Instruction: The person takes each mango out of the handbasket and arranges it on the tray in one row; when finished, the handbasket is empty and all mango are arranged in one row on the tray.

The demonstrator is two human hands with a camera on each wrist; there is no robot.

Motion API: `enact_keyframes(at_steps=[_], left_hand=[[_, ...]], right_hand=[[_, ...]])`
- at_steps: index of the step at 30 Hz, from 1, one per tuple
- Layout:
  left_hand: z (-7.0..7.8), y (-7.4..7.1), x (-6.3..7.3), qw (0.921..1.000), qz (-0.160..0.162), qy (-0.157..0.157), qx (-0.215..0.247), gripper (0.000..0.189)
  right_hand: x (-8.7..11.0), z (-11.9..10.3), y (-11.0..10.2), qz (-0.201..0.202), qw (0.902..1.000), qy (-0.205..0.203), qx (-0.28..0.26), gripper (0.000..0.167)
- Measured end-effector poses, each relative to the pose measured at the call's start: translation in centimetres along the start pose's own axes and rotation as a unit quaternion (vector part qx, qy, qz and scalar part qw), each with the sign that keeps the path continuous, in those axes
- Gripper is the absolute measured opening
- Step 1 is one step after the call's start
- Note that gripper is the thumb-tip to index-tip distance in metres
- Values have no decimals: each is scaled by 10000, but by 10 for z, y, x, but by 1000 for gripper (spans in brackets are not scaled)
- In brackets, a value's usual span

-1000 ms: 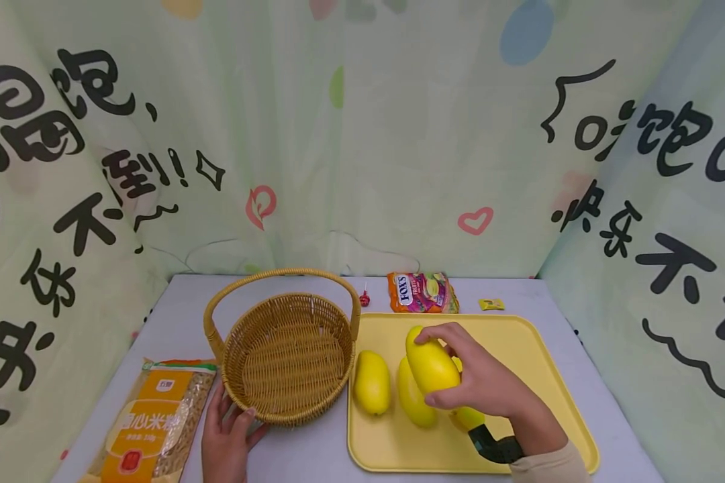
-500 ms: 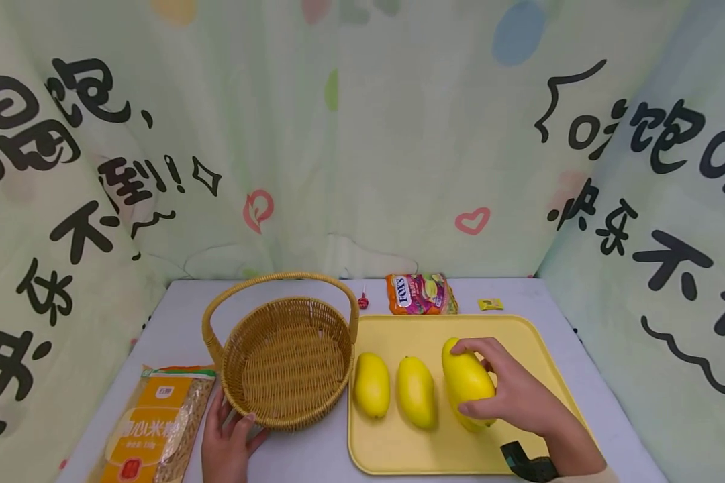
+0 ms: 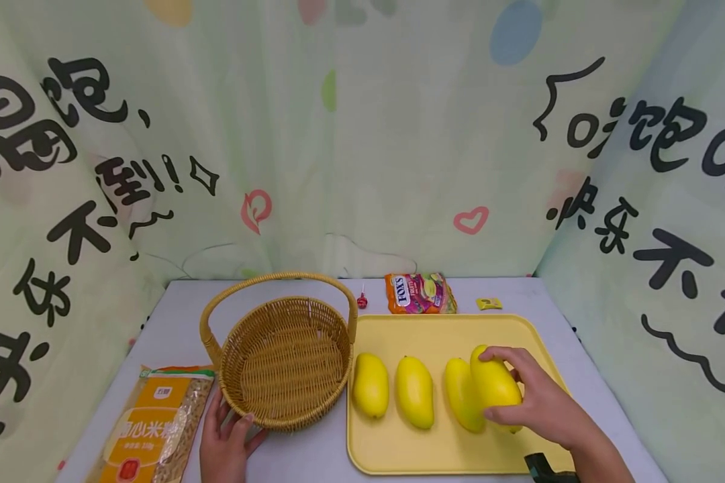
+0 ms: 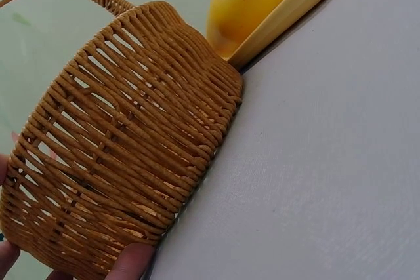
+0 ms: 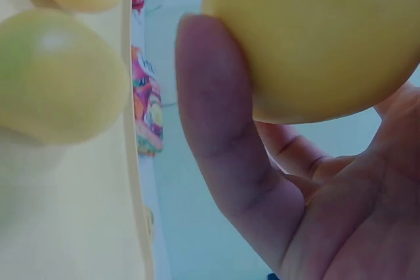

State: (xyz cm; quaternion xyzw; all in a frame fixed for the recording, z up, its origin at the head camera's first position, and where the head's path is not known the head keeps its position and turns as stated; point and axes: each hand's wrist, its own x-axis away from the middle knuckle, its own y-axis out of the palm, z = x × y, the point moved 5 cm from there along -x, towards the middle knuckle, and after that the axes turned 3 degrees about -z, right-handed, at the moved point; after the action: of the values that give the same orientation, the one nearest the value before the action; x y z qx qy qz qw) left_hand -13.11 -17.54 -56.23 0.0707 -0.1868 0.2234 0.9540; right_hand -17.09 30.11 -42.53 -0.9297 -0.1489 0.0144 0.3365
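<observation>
My right hand [image 3: 534, 396] grips a yellow mango [image 3: 495, 384] over the right half of the yellow tray [image 3: 399, 456], fingers at its far end and thumb at the near side. In the right wrist view a finger [image 5: 216, 109] bends against the held mango [image 5: 315, 37]. Three more mangoes lie in the tray: one on the left [image 3: 371, 386], one in the middle [image 3: 415, 392], and one [image 3: 459, 396] partly hidden behind the held mango. My left hand [image 3: 226, 436] holds the near left side of a wicker basket [image 3: 290, 369], whose inside shows bare. Its fingertips [image 4: 131, 263] touch the woven wall.
An orange bag of grains [image 3: 151, 422] lies left of the basket. Behind the tray are a Fox's candy bag [image 3: 419, 293], a red lollipop [image 3: 362, 300] and a small yellow packet [image 3: 489, 304]. The basket's tall handle [image 3: 278, 276] arches up; printed curtains [image 3: 368, 168] enclose the table.
My right hand has moved steadily right across the tray with its mango, uncovering the middle mango and then the one beside it. My left hand and the basket stay in place.
</observation>
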Motion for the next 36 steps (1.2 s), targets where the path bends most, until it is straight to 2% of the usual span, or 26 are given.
enact_keyframes(at_steps=[6, 15, 19, 27, 30, 36], left_hand=[[0, 0, 0, 10000, 53, -37, -36, 89], [-1, 0, 0, 9999, 119, -19, -25, 89], [0, -1, 1, 9999, 108, 14, -36, 88], [1, 1, 1, 9999, 153, 35, 8, 88], [1, 1, 0, 9998, 177, 35, 41, 88], [-1, -1, -1, 9999, 92, 63, 91, 87]], right_hand=[[0, 12, -7, 170, 9997, 155, -60, 70], [-1, 14, -10, 415, 9950, 238, 880, 72], [-3, 20, -9, 358, 9897, 471, 1306, 74], [-13, 43, -2, 90, 9794, 1060, 1718, 76], [-17, 48, 0, 93, 9744, 1160, 1924, 77], [-29, 60, 6, 44, 9583, 1206, 2589, 73]])
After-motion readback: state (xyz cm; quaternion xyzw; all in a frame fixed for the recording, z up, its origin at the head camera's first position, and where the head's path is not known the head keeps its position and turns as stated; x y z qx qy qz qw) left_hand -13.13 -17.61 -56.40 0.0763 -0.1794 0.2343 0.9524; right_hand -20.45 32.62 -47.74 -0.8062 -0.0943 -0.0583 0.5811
